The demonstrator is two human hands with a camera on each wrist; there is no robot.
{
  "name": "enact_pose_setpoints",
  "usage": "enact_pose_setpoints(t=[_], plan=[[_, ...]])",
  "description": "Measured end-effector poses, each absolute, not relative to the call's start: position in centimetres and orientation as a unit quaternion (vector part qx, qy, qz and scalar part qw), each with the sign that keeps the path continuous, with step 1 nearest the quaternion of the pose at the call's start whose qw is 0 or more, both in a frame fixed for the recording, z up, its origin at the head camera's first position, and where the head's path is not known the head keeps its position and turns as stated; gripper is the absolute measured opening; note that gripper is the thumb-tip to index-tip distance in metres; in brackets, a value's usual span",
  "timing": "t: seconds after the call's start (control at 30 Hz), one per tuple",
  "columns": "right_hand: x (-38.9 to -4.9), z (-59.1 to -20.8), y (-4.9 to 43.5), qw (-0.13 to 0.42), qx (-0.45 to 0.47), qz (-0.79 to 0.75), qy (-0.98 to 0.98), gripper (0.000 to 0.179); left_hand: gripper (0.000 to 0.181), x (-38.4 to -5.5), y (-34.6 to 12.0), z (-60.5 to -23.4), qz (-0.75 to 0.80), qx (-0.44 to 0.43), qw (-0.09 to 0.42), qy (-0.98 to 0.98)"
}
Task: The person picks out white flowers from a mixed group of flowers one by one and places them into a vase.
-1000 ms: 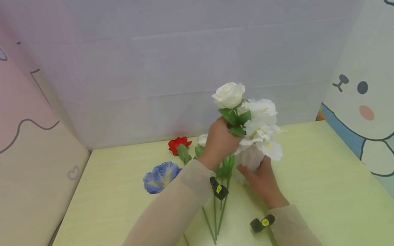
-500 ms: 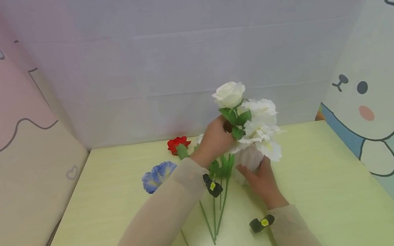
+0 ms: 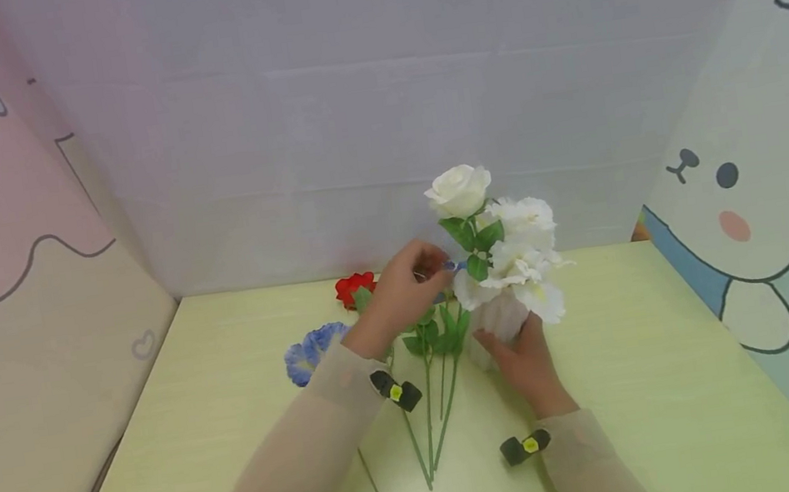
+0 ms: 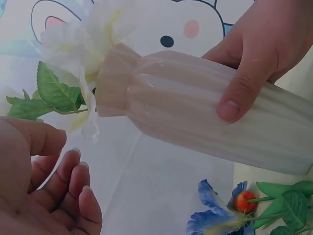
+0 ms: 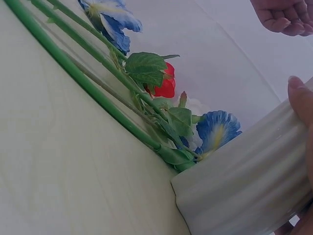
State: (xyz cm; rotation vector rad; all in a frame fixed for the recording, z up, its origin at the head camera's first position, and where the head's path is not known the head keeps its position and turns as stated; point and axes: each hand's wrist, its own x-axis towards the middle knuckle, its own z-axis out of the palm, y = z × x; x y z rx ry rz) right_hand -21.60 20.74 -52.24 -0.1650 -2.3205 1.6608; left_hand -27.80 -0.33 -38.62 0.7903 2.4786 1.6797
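A pale ribbed vase (image 4: 181, 103) stands on the table with my right hand (image 3: 528, 362) gripping its side, thumb across the front in the left wrist view. White ruffled flowers (image 3: 521, 262) and a white rose (image 3: 460, 191) with green leaves rise from its mouth. My left hand (image 3: 404, 288) hovers left of these flowers, fingers loosely curled around nothing. In the left wrist view that left hand (image 4: 54, 181) is just off the rose's leaves (image 4: 56, 90). The stems inside the vase are hidden.
Left of the vase lie a red flower (image 3: 354, 290), a blue iris (image 3: 313, 353) and several green stems (image 3: 430, 417) on the yellow table (image 3: 655, 377). Another blue iris (image 5: 217, 131) lies beside the vase. Printed fabric walls (image 3: 376, 114) enclose the back and sides.
My left hand has let go of the white rose and moved left and slightly down. The rose stays up in the vase. My right hand has not moved.
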Motion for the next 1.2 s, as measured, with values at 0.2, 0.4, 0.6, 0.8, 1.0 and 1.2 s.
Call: enact_pose_setpoints(t=[0.2,0.4,0.6,0.8,1.0,1.2], plan=[[-21.5,-52.1,20.7,0.136,-0.065,0.572,-0.806,0.072,0.019,-26.1,-1.6,-41.4,0.543,0.210,-0.031,0.813],[-21.4,-51.9,20.7,0.128,-0.073,0.575,-0.805,0.072,0.021,-24.7,-2.1,-45.6,0.524,0.143,-0.056,0.838],[-21.5,-52.1,20.8,0.129,-0.075,0.573,-0.806,0.073,0.033,-22.1,-1.8,-49.1,0.529,0.096,-0.039,0.842],[-21.5,-52.1,20.8,0.127,-0.076,0.576,-0.804,0.075,0.036,-20.8,-1.4,-51.2,0.497,0.076,-0.049,0.863],[-21.6,-52.2,20.8,0.128,-0.072,0.580,-0.801,0.075,0.032,-20.7,-1.0,-52.4,0.469,0.060,-0.043,0.880],[-21.7,-52.4,20.8,0.130,-0.072,0.574,-0.805,0.076,0.032,-21.1,-0.5,-52.8,0.412,0.052,-0.038,0.909]])
